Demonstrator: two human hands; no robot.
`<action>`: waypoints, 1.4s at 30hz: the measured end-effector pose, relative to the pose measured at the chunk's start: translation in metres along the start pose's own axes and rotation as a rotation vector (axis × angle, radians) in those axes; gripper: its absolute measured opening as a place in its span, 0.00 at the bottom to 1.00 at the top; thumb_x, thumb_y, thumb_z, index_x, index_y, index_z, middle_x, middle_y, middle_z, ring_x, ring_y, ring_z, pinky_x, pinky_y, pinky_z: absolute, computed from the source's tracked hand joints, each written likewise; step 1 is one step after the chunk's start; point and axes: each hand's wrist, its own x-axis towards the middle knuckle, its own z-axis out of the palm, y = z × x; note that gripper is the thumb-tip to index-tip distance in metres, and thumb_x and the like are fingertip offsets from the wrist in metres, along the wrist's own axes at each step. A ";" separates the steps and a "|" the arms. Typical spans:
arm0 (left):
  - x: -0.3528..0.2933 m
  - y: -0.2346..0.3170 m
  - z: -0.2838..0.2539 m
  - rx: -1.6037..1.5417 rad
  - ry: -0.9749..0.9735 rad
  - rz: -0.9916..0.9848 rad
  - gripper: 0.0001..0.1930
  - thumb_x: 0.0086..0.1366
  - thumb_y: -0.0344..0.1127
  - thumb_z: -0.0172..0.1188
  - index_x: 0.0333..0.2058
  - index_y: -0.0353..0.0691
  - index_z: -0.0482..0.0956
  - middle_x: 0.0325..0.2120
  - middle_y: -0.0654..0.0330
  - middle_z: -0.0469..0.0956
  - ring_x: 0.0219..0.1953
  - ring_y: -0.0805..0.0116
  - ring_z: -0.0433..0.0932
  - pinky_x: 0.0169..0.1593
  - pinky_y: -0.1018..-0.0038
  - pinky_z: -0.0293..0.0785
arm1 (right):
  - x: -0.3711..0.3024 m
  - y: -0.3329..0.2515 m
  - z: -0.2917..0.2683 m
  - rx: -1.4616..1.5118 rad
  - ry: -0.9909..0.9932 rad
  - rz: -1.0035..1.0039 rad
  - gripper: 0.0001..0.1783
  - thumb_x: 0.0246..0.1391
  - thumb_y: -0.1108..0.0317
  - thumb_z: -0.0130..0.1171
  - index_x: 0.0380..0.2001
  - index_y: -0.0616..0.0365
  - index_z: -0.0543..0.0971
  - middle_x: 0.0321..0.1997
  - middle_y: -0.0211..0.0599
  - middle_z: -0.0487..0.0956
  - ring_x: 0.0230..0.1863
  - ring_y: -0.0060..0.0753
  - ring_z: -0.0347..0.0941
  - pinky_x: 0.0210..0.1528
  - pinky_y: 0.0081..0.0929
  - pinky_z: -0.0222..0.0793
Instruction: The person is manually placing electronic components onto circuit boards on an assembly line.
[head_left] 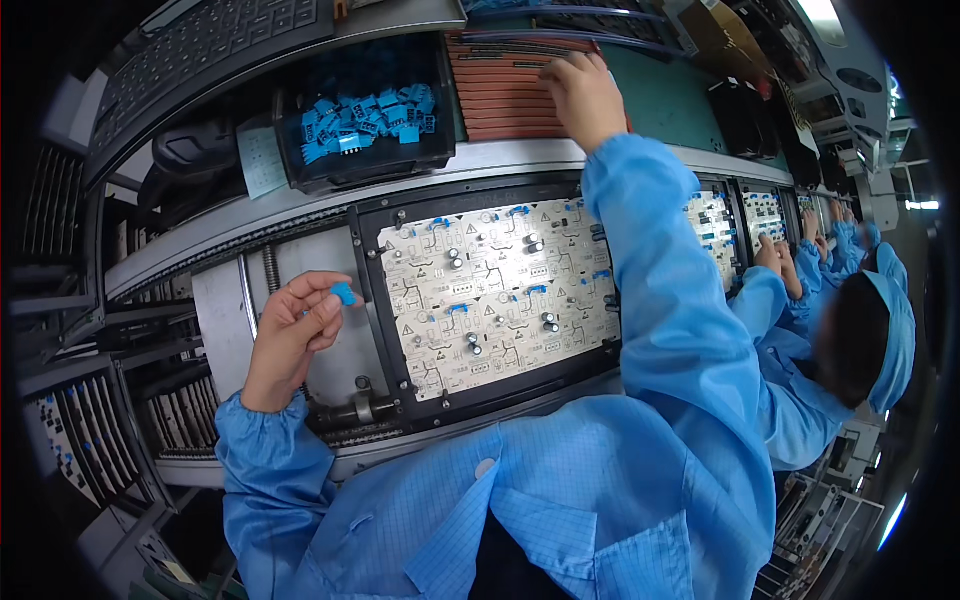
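In my left hand (295, 335) a small blue terminal block (344, 293) is pinched between thumb and fingertips, left of the framed circuit board panel (500, 300). That white panel carries black-topped capacitors and small blue parts, and sits in a black frame (390, 345). My right hand (588, 98) reaches over the reddish-brown ridged tray (505, 95) beyond the panel. Its fingers are bent together at the tray's right side, near dark thin strips (530, 64) lying in the grooves. What those fingertips hold, if anything, is too small to make out.
A black bin (370, 165) heaped with blue terminal blocks stands beyond the panel. A keyboard (205, 65) is at far left, above racks of boards (85, 440). Metal rails (215, 240) border the line. At right, a co-worker in blue (790, 380) works at another panel (712, 230).
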 end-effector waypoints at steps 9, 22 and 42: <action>-0.010 0.009 0.006 0.102 0.055 -0.052 0.13 0.66 0.28 0.55 0.48 0.31 0.73 0.31 0.57 0.78 0.19 0.83 0.62 0.20 0.87 0.54 | 0.047 0.017 0.060 -0.115 -0.108 -0.156 0.07 0.49 0.69 0.59 0.33 0.49 0.82 0.40 0.38 0.76 0.47 0.46 0.69 0.50 0.39 0.68; -0.011 0.011 0.012 0.300 0.062 0.031 0.14 0.60 0.31 0.63 0.45 0.40 0.79 0.34 0.69 0.77 0.27 0.86 0.66 0.28 0.87 0.58 | -0.093 -0.048 -0.127 0.524 -0.372 0.277 0.05 0.59 0.78 0.50 0.39 0.60 0.72 0.45 0.34 0.76 0.43 0.23 0.70 0.46 0.22 0.65; 0.047 -0.017 0.207 1.205 0.015 0.303 0.10 0.56 0.30 0.65 0.37 0.34 0.82 0.33 0.56 0.83 0.31 0.71 0.78 0.36 0.76 0.71 | -0.269 -0.008 -0.103 1.133 -0.142 0.753 0.05 0.62 0.78 0.46 0.41 0.63 0.70 0.50 0.46 0.78 0.43 0.27 0.75 0.44 0.19 0.68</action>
